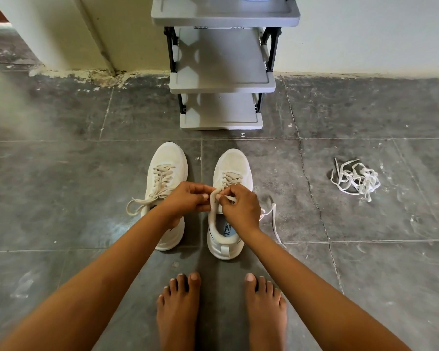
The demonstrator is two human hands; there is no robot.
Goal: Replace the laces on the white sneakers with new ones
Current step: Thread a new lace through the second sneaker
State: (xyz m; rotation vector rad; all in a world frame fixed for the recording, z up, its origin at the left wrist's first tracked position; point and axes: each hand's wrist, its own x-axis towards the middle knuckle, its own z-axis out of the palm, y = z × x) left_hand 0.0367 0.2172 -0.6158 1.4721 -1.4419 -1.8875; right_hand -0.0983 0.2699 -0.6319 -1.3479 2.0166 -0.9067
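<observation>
Two cream-white sneakers stand side by side on the grey tiled floor [61, 188], long axes running away from the person, toes toward the shoe rack [221, 82]. Over the right sneaker [232, 163], the left hand [185, 198] pinches the tongue [212, 198] while the right hand [240, 209] has its fingertips clamped on its beige lace [230, 178]. The left sneaker [167, 158] sits laced. A tangle of white laces [355, 179] lies well apart, to the right.

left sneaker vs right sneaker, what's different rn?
The left hand and right hand both pinch the lace of the right sneaker; nothing grips the left sneaker.
The left sneaker's loose ends lie on the floor to its left; the right sneaker's loose end trails to its right.
The right sneaker's printed insole shows; the left sneaker's opening is hidden by the forearm.
Shared: both white, laced, upright, toes away from the person.
</observation>
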